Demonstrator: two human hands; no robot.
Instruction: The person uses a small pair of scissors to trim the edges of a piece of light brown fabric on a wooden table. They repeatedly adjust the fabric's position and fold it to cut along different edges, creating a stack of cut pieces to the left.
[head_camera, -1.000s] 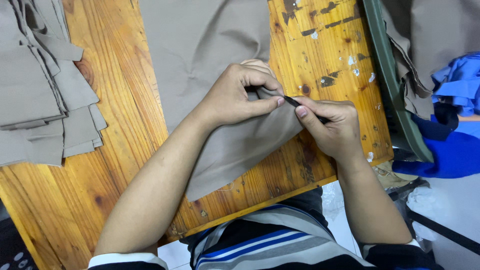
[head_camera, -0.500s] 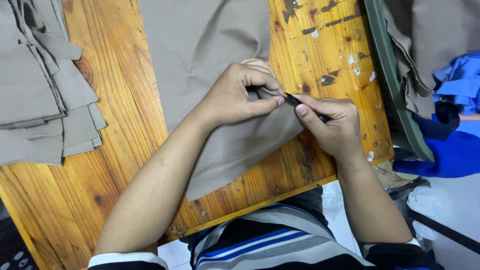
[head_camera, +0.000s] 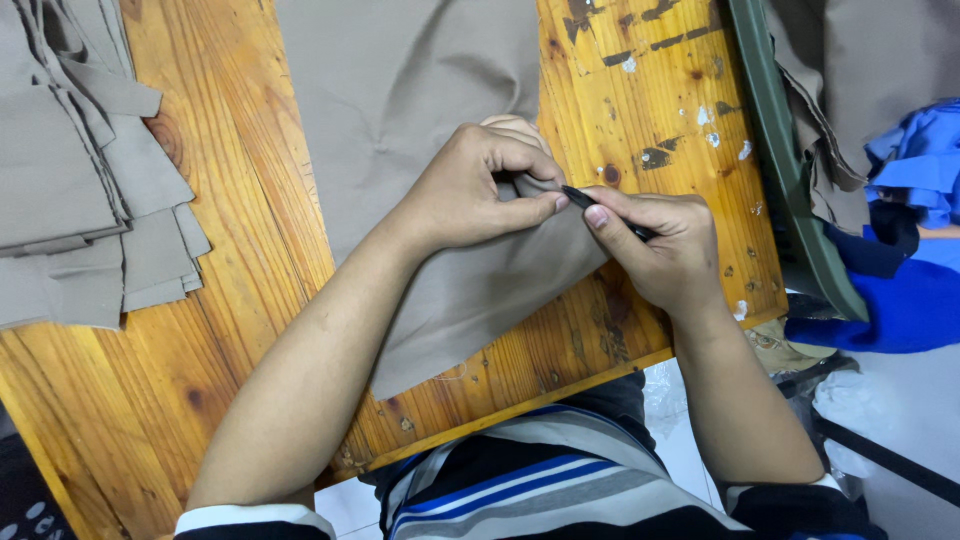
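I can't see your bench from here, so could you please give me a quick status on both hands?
Left hand pinching tan fabric piece. Right hand holding thin dark tool, tip at the fabric edge. Nothing obstructing.

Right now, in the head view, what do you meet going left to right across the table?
Stack of folded tan fabric pieces → bare wooden table → left hand pinching the tan cloth → thin dark tool → right hand → dark green tray → blue fabric.

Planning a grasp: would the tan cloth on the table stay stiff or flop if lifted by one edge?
Likely floppy: the cloth creases and bunches where the left hand pinches it. Probably light, since it lies thin and flat on the table. It would probably drape, not hold shape.
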